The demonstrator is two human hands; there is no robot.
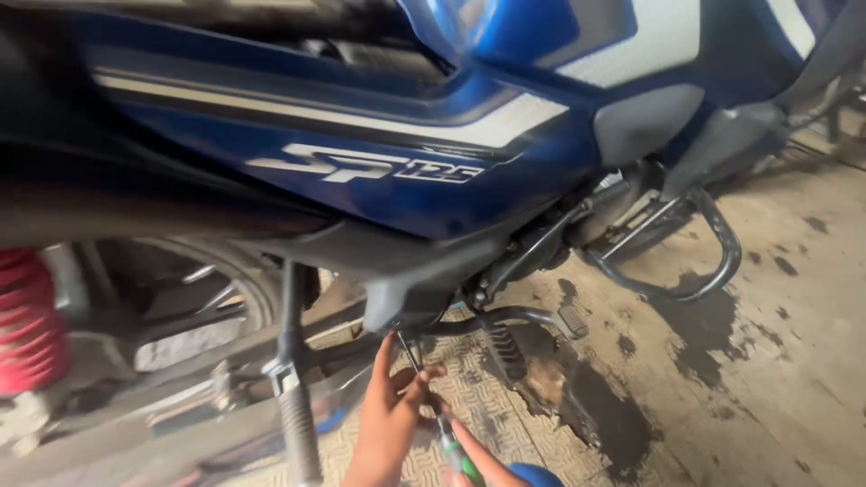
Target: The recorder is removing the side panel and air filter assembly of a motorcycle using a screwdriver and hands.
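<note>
A blue motorcycle side panel (361,153) with white stripes fills the upper view, and a grey lower cover (406,289) sits beneath it. A screwdriver (451,446) with a green handle points its thin shaft up at the underside of that cover. My left hand (390,424) pinches the shaft near the tip, with the forefinger raised toward the cover. Low at the frame's bottom edge, my right hand (483,462) grips the green handle and is only partly visible.
A red rear shock spring (27,316) is at the left, with the rear wheel (225,280) behind it. A footpeg (573,320), a black leg guard bar (713,261) and an oil-stained concrete floor (776,361) lie to the right. Chequered metal plate (478,397) is below.
</note>
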